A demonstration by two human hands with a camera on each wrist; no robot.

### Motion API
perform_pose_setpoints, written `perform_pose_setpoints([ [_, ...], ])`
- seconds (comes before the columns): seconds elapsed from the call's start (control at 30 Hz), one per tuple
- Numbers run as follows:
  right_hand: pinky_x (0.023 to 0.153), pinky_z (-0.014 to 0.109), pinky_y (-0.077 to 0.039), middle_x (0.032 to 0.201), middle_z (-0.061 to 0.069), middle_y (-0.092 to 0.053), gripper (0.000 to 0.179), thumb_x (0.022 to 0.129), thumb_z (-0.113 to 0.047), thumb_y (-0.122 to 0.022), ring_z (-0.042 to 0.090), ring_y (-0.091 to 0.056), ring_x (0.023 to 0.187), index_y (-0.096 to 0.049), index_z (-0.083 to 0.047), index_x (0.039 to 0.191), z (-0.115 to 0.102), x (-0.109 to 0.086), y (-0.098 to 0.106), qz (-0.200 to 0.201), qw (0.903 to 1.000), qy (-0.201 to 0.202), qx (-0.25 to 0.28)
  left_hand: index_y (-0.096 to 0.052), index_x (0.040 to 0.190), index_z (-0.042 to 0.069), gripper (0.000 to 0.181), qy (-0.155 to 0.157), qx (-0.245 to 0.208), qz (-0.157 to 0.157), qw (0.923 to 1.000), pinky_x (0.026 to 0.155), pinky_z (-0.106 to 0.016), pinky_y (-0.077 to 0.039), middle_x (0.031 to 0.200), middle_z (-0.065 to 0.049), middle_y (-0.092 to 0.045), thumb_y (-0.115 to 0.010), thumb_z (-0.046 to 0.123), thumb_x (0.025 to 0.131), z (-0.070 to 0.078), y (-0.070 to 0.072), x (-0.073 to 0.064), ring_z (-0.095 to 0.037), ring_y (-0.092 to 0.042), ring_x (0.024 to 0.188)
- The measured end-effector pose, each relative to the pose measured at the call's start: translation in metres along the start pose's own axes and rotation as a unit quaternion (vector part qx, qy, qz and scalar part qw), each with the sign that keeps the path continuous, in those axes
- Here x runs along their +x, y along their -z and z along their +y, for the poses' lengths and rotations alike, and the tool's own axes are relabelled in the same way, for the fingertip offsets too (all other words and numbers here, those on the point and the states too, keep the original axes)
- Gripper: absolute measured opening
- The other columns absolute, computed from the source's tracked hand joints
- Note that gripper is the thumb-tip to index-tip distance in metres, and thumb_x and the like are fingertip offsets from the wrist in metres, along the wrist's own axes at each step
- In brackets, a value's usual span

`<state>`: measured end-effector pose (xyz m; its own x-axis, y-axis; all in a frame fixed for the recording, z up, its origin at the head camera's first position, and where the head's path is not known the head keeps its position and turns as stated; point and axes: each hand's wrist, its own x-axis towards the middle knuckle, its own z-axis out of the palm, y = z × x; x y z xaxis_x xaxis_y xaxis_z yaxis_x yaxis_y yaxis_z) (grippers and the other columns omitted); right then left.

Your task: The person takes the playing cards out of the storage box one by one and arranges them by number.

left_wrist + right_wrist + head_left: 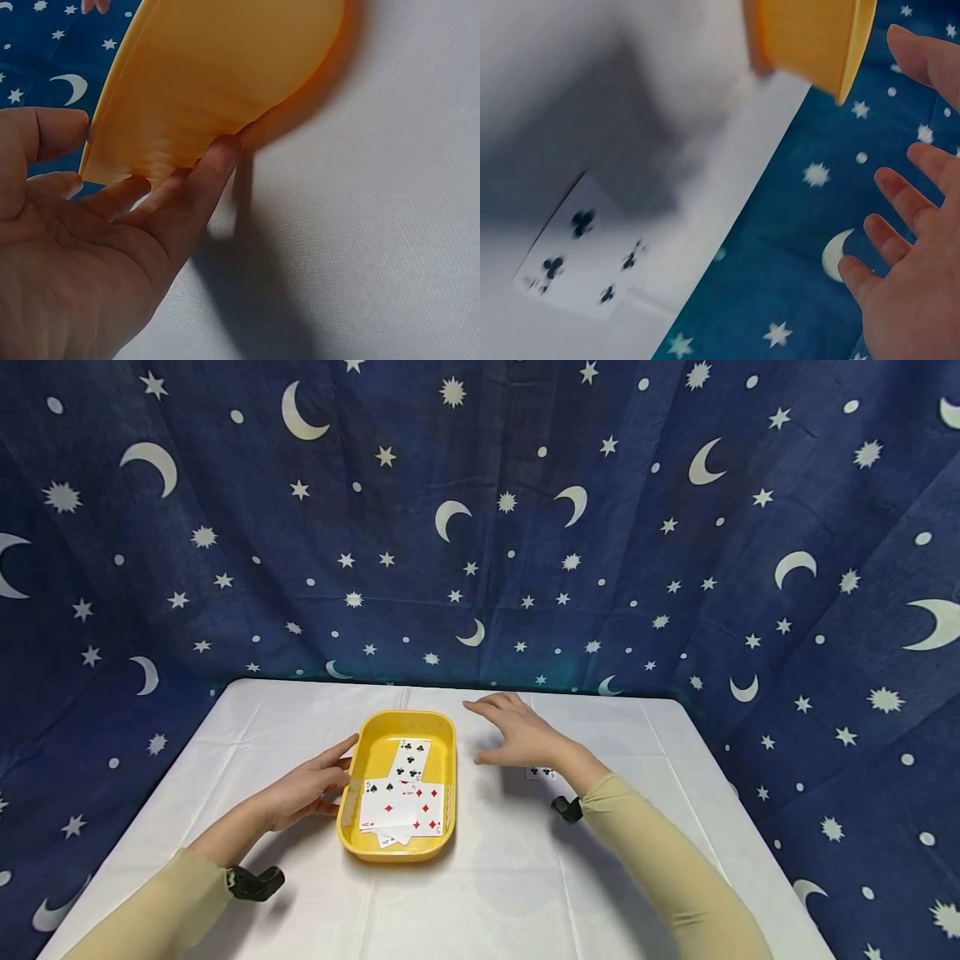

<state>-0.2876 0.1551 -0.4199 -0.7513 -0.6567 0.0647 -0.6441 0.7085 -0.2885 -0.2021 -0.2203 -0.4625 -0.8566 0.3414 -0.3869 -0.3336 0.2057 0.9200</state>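
Rested the left hand (pixel 303 789) against the left outer wall of the yellow tray (pixel 397 854), with fingers long and touching, not clamped round the rim; held the right hand (pixel 521 733) in the air to the right of the tray, with thumb and fingers spread apart and nothing between them; saw inside the tray several cards face up, namely a five of clubs (pixel 410 760) toward the far end, and nearer an ace of diamonds (pixel 386 810), a five of diamonds (pixel 431 810) and a spade card (pixel 371 787), all overlapping; saw also one loose clubs card (pixel 581 259) lying on the white table (pixel 495 877), to the right of the tray, partly hidden by the right arm in the head view; could not tell its number with certainty; judged the step as steadying the tray by the left and moving cards by the right, probably in the middle of the work; could not tell the direction, into the tray or out of it; for taking the loose card, would have needed to draw back from the tray, turn the right fingertips down and pinch a flat edge; needed only light pressure on the left, to avoid shifting the tray.
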Motion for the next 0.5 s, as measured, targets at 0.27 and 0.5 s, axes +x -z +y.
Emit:
perform_pose_setpoints([
  [0.27, 0.118, 0.046, -0.028, 0.152, -0.005, -0.045, 0.089, 0.082, -0.05, -0.08, 0.019, -0.029, 0.143, -0.04, -0.031, 0.159, -0.029, 0.016, -0.005, -0.025, 0.9994, 0.021, 0.008, -0.007, 0.166, 0.029, 0.081, -0.004, -0.002, -0.002, 1.0, 0.09, -0.044, -0.056, 0.167, -0.022, -0.016, -0.053, 0.013, 0.101, 0.0, 0.001, 0.0, -0.036, -0.054, 0.123],
  [0.5, 0.117, 0.045, -0.029, 0.151, -0.006, -0.046, 0.081, 0.083, -0.041, -0.081, 0.021, -0.03, 0.143, -0.046, -0.03, 0.155, -0.051, 0.031, -0.014, -0.056, 0.9965, 0.06, -0.014, -0.007, 0.166, 0.03, 0.082, -0.004, -0.004, -0.003, 1.0, 0.09, -0.044, -0.056, 0.168, -0.022, -0.014, -0.053, 0.013, 0.101, -0.002, 0.002, 0.001, -0.035, -0.054, 0.123],
])
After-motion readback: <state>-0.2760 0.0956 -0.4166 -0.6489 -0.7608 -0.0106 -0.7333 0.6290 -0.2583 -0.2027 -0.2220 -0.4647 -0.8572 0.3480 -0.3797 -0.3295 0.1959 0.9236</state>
